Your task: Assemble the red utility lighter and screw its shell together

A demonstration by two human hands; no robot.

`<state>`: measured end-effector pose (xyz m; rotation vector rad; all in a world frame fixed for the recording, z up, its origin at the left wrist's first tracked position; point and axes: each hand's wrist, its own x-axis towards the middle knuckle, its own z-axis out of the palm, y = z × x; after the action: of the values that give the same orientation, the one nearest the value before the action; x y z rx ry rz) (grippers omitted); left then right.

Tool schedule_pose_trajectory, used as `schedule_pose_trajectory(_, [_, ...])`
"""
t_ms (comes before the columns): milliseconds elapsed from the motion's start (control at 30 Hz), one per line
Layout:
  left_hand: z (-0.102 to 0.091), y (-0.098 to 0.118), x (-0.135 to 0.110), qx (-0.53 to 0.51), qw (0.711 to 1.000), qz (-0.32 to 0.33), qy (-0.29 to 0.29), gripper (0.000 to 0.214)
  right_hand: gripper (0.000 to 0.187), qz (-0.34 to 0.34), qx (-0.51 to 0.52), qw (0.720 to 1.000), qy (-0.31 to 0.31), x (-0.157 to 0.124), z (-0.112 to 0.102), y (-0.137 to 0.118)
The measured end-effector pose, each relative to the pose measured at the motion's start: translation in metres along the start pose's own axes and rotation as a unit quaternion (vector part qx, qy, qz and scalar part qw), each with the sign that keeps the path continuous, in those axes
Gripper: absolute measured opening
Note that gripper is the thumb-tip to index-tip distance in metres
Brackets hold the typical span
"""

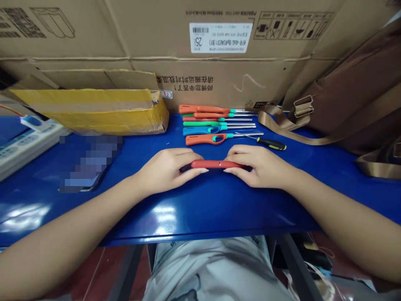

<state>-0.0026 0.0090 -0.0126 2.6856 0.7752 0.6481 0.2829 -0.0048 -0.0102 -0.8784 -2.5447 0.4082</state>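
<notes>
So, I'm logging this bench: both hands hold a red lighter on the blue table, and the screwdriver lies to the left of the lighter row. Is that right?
Not quite. In the head view the screwdriver lies to the right of the lighter row. The rest stands: left hand and right hand hold the red lighter on the blue table.

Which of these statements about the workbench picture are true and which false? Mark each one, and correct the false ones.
1. Both hands grip one red lighter body. True: left hand, right hand.
2. The long lighters lie in a row behind the hands. True.
3. The screwdriver has a red handle. False: black and yellow.
4. The table is green. False: blue.
5. The yellow-taped box sits to the right. False: left.
</notes>
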Motion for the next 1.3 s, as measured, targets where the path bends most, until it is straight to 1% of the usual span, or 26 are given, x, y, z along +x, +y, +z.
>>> schedule_pose_trajectory(100, [-0.001, -0.002, -0.001, -0.006, 0.999, 0.031, 0.009, 0.026, 0.025, -0.014, -0.013, 1.000, 0.015, 0.000, 0.000, 0.003])
schedule_pose_trajectory(200, [0.001, 0.001, -0.001, -0.004, 0.999, 0.051, 0.011, 0.025, 0.027, -0.030, -0.044, 0.998, 0.019, -0.001, 0.003, 0.002])
schedule_pose_trajectory(333, [0.004, 0.008, -0.001, 0.008, 0.998, 0.066, 0.023, 0.025, 0.026, -0.042, -0.047, 0.998, 0.026, -0.001, 0.005, -0.003])
schedule_pose_trajectory(467, [0.005, 0.011, -0.002, 0.026, 0.997, 0.064, 0.030, 0.025, 0.024, -0.029, -0.049, 0.998, 0.018, -0.002, 0.003, -0.007])
schedule_pose_trajectory(533, [0.005, 0.013, -0.002, 0.025, 0.998, 0.042, 0.025, 0.025, 0.024, -0.016, -0.059, 0.998, 0.009, -0.001, 0.002, -0.008])
schedule_pose_trajectory(600, [0.006, 0.014, -0.002, -0.003, 1.000, 0.006, 0.024, 0.025, 0.026, 0.001, -0.067, 0.998, -0.007, 0.000, 0.003, -0.009])
schedule_pose_trajectory(667, [0.008, 0.015, -0.001, -0.070, 0.996, -0.043, 0.035, 0.026, 0.027, 0.019, -0.070, 0.997, -0.017, 0.001, 0.004, -0.010])
schedule_pose_trajectory(700, [0.010, 0.015, 0.000, -0.120, 0.989, -0.074, 0.042, 0.029, 0.028, 0.026, -0.070, 0.997, -0.016, 0.001, 0.005, -0.010])
schedule_pose_trajectory(733, [0.012, 0.015, 0.001, -0.178, 0.977, -0.107, 0.049, 0.031, 0.031, 0.030, -0.070, 0.997, -0.013, 0.002, 0.005, -0.010])
schedule_pose_trajectory(800, [0.016, 0.013, 0.004, -0.295, 0.938, -0.172, 0.050, 0.036, 0.044, 0.028, -0.082, 0.996, -0.011, 0.001, 0.006, -0.009])
schedule_pose_trajectory(867, [0.018, 0.011, 0.007, -0.364, 0.907, -0.212, 0.032, 0.041, 0.055, 0.017, -0.105, 0.994, -0.016, 0.000, 0.007, -0.008])
schedule_pose_trajectory(900, [0.018, 0.010, 0.008, -0.371, 0.903, -0.217, 0.028, 0.042, 0.056, 0.012, -0.117, 0.993, -0.017, 0.000, 0.008, -0.008])
schedule_pose_trajectory(933, [0.018, 0.008, 0.008, -0.359, 0.909, -0.211, 0.031, 0.042, 0.054, 0.009, -0.124, 0.992, -0.016, 0.000, 0.008, -0.008])
schedule_pose_trajectory(967, [0.018, 0.007, 0.008, -0.332, 0.922, -0.193, 0.038, 0.041, 0.050, 0.007, -0.127, 0.992, -0.010, -0.001, 0.009, -0.008])
schedule_pose_trajectory(1033, [0.016, 0.006, 0.006, -0.250, 0.958, -0.131, 0.053, 0.039, 0.046, 0.005, -0.116, 0.993, 0.000, -0.001, 0.010, -0.008])
schedule_pose_trajectory(1100, [0.014, 0.006, 0.004, -0.172, 0.982, -0.059, 0.059, 0.036, 0.043, -0.001, -0.093, 0.996, 0.001, -0.001, 0.010, -0.009])
schedule_pose_trajectory(1167, [0.013, 0.006, 0.002, -0.133, 0.989, -0.009, 0.060, 0.032, 0.041, -0.012, -0.072, 0.997, -0.006, -0.001, 0.009, -0.010])
schedule_pose_trajectory(1300, [0.011, 0.008, 0.000, -0.123, 0.991, 0.041, 0.042, 0.031, 0.036, -0.033, -0.044, 0.998, -0.016, -0.001, 0.008, -0.011])
